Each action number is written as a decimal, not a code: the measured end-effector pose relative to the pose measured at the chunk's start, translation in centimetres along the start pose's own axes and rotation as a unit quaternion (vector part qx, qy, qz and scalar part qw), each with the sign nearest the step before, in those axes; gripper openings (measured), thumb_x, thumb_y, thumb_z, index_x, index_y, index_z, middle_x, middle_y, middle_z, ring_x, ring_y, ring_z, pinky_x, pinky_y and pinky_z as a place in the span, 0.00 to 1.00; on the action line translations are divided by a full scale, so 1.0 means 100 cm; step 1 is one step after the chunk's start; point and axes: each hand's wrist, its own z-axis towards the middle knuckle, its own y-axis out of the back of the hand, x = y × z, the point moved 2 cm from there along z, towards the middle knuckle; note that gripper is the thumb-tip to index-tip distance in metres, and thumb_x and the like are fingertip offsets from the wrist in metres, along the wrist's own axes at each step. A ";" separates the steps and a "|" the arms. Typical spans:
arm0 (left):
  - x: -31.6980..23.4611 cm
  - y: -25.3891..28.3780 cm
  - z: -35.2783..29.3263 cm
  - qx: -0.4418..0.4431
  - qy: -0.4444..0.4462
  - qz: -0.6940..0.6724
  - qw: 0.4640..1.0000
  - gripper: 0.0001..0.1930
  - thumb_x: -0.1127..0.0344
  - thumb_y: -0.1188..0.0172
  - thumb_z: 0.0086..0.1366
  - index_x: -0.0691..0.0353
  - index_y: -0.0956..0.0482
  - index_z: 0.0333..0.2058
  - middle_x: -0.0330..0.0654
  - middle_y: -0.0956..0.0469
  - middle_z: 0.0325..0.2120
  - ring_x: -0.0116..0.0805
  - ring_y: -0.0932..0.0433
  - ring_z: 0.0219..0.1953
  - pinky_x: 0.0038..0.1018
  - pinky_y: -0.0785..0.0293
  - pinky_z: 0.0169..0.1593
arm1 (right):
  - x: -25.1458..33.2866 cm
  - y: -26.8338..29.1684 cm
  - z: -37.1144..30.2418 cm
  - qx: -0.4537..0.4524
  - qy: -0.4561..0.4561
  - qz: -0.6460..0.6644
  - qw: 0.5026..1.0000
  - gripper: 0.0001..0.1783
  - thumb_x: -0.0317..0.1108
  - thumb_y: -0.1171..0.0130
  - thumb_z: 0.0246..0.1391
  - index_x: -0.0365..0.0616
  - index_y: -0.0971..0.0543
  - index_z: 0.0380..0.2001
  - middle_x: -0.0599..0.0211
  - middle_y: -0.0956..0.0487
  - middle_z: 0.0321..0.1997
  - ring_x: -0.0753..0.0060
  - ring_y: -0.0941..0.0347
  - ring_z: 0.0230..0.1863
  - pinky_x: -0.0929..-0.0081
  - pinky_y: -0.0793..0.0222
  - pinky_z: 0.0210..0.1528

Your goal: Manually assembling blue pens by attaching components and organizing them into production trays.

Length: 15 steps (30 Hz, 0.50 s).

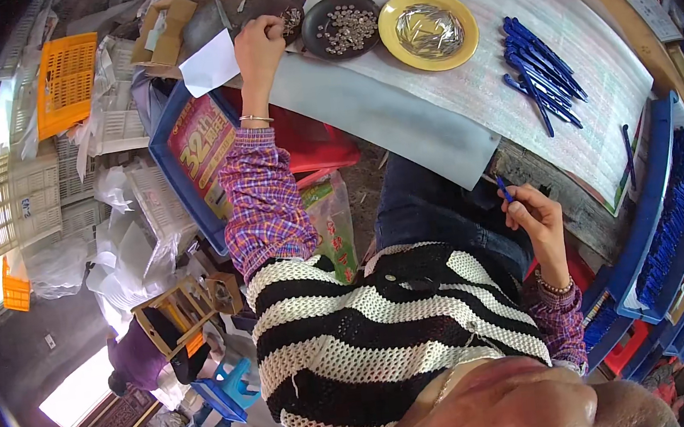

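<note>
Thumb and fingers of my right hand (537, 214) are pinching a blue pen (505, 189), and I see it poke up near the corner of a grey sheet (390, 117). My left hand (259, 45) is well apart from it, up near the top, with its fingers bent down at a heap of small metal bits (292, 22). From where I watch, I cannot tell if those fingers have picked up a bit or only touch the heap. Next to the heap I see a black plate (311, 27) with little round bits, then a yellow plate (433, 62) with thin shiny sticks. More blue pens (536, 68) lie in a bunch on a white mat (612, 68), and one lone pen (629, 157) is near its edge. On my right, a blue tray (658, 189) holds lots more. White paper (208, 63) lies just beside my left hand.
</note>
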 end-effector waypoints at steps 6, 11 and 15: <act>-0.009 0.015 0.003 0.012 0.084 -0.088 0.993 0.07 0.70 0.42 0.54 0.59 0.19 0.32 0.42 0.21 0.24 0.29 0.22 0.27 0.24 0.28 0.33 | -0.004 0.003 0.000 0.001 -0.004 0.013 1.000 0.11 0.27 0.47 0.55 0.31 0.24 0.39 0.69 0.28 0.30 0.82 0.33 0.26 0.85 0.40 0.27; -0.006 0.024 0.003 0.016 0.112 -0.109 0.988 0.09 0.72 0.42 0.54 0.58 0.19 0.35 0.40 0.20 0.25 0.27 0.21 0.29 0.22 0.27 0.35 | -0.004 0.002 -0.002 0.005 -0.003 0.028 1.000 0.11 0.26 0.47 0.54 0.32 0.24 0.39 0.70 0.28 0.30 0.83 0.33 0.26 0.85 0.39 0.27; -0.008 0.022 0.003 0.029 0.108 -0.095 0.989 0.10 0.72 0.42 0.55 0.56 0.19 0.37 0.39 0.21 0.25 0.25 0.23 0.28 0.21 0.28 0.35 | -0.006 0.003 -0.005 -0.002 0.005 0.043 0.999 0.10 0.25 0.48 0.54 0.32 0.24 0.39 0.70 0.28 0.29 0.83 0.33 0.26 0.85 0.39 0.27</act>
